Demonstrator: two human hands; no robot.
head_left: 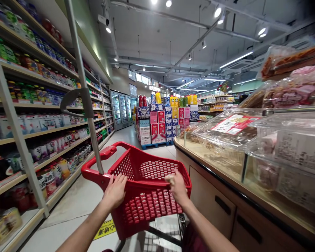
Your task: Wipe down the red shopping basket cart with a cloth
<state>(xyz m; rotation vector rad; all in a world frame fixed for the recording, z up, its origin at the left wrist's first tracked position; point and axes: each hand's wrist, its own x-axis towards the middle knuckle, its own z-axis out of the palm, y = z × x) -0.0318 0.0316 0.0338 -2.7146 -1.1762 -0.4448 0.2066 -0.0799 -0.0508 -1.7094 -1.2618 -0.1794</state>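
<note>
A red plastic shopping cart [147,190] with perforated walls stands sideways in front of me. Its handle [106,154] is at the far left, next to a tall grey pole with a loop-shaped grip [76,101]. My left hand [116,190] is hooked over the near rim by the handle end, fingers bent onto the top edge. At the rim's right part, my right hand [178,185] is closed. A small pale thing [170,179] shows at its fingers, too unclear to name. The basket's bottom is hidden by the near wall.
Shelves [60,136] of drinks and packaged goods line the left. On the right, a counter [207,168] carries clear plastic food boxes [228,126] and bagged baked goods. Stacked cartons [157,124] stand ahead, with glass-door fridges [120,108] beyond. A yellow floor sign [105,229] lies below the cart.
</note>
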